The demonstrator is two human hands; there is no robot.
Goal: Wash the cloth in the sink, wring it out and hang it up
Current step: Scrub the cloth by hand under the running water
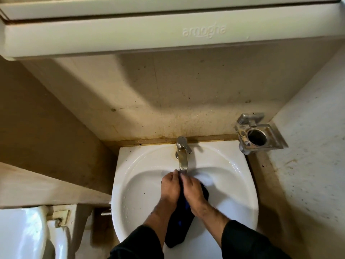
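A dark blue cloth (180, 225) hangs down between my two hands inside the white sink (130, 187). My left hand (170, 186) and my right hand (192, 189) are side by side just under the spout of the steel tap (182, 156), both with fingers curled round the top of the cloth. The cloth's lower end lies against the basin's front. Whether water is running from the spout is hidden by my fingers.
A metal holder (257, 135) is fixed to the wall at the sink's right. A cabinet (168, 28) overhangs above. A white toilet cistern (20, 234) stands at the lower left, with a small valve (105, 213) beside the sink.
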